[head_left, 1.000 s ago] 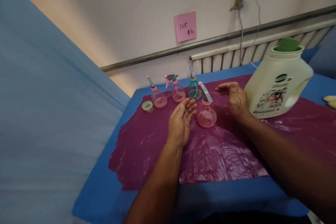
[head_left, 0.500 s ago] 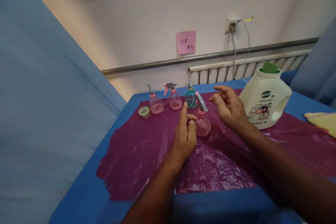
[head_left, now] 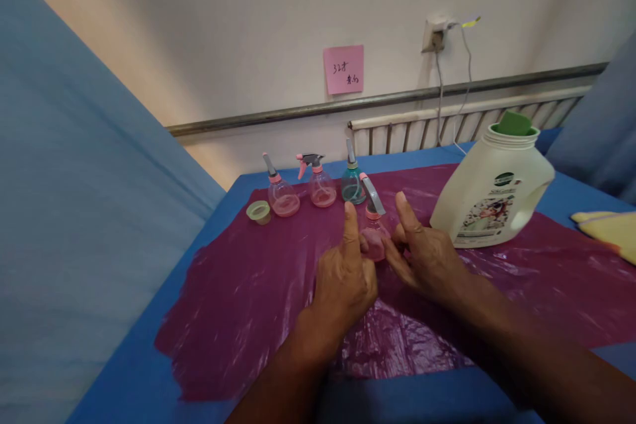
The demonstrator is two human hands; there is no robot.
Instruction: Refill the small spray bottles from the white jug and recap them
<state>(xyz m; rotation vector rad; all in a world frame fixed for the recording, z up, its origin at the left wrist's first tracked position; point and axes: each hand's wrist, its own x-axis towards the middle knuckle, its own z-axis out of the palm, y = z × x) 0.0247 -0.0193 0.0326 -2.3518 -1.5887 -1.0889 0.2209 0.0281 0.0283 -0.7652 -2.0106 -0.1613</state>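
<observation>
A clear spray bottle (head_left: 373, 243) with a pink collar, grey trigger head and some pink liquid stands between my hands. My left hand (head_left: 345, 278) is at its left side, one finger pointing up and the others curled in against the bottle. From the right, my right hand (head_left: 424, 255) meets it with bent fingers, its thumb raised. Parts of the fingertips are hidden. Behind are a pink-liquid spray bottle (head_left: 284, 199), a second pink one (head_left: 322, 189) with its trigger sideways, and a teal spray bottle (head_left: 353, 185).
A cream detergent jug (head_left: 489, 192) holds a green scoop (head_left: 514, 123) in its mouth. A small greenish cup (head_left: 259, 212) sits at the left. Magenta plastic sheeting (head_left: 238, 298) covers the blue table (head_left: 124, 371). A yellow cloth (head_left: 606, 228) lies right; a blue curtain (head_left: 74, 212) hangs left.
My right hand has come down and left to the front spray bottle. My left hand has closed in on its left side. The view has shifted slightly; the bottles keep their places.
</observation>
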